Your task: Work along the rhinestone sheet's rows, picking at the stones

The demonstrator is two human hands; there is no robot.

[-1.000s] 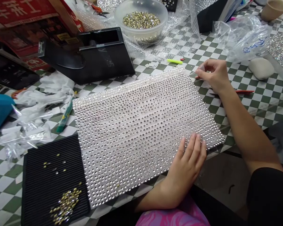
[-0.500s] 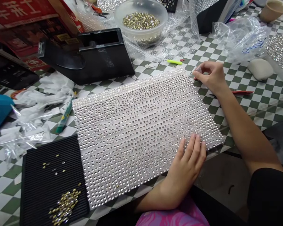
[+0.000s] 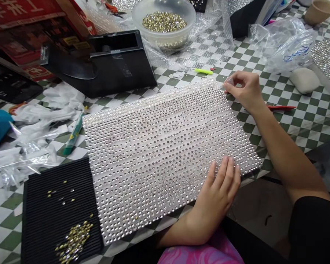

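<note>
so the whole middle of the frame is being taken up by a big rectangular rhinestone sheet [image 3: 159, 154], lying flat and slightly angled on a green and white checkered tablecloth [image 3: 313, 121], with rows of tiny clear stones running across it. the right hand [image 3: 246, 90] is working up at the sheet's top right corner, fingers pinching a thin clear pick [image 3: 227, 83], though it's too small to say exactly what it is. the left hand [image 3: 218, 194] is resting open on the lower right part of the sheet, fingers slightly spread and not gripping anything. just right of the right wrist, a red-handled tool [image 3: 282, 107] is lying on the cloth. at the top centre, a clear plastic bowl [image 3: 136, 22] is sitting full of gold studs, and a black ribbed mat [image 3: 55, 205] is taking up the lower left, with loose gold studs [image 3: 74, 242] scattered on it. a black tilted stand [image 3: 121, 73] is sitting upper left of the sheet, a crumpled clear plastic bag [image 3: 284, 46] is bunching up at the upper right, and a white lump [image 3: 304, 80] is sitting just below that bag
</note>
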